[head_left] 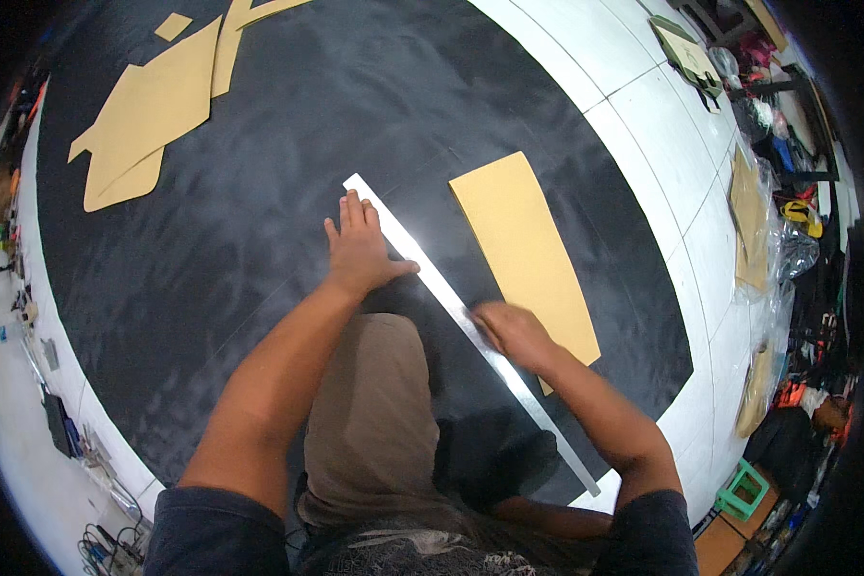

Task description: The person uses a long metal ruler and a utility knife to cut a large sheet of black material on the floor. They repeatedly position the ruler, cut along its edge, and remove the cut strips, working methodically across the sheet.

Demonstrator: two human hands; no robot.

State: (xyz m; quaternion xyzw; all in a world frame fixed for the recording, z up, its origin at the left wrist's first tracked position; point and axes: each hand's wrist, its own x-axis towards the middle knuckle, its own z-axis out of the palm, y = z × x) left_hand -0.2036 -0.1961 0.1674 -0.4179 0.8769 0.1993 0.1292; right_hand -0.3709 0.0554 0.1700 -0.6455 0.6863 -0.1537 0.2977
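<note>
A long metal straightedge (422, 259) lies diagonally across a large black sheet (259, 144) spread on the floor. My left hand (360, 245) lies flat with fingers spread, thumb against the ruler's upper part, pressing beside it. My right hand (509, 331) is blurred and closed at the ruler's right edge, lower down; whatever small tool it may hold is hidden. A tan rectangular pattern piece (523, 250) rests on the black sheet just right of the ruler, partly under my right hand. My bent knee in brown trousers (370, 413) is between my arms.
More tan card pattern pieces (149, 115) lie at the far left of the black sheet. White floor tiles (662, 125) run along the right, with bags, card pieces and clutter (768, 221) beyond. A green stool (742, 488) stands lower right. Cables and small items (96, 461) line the left edge.
</note>
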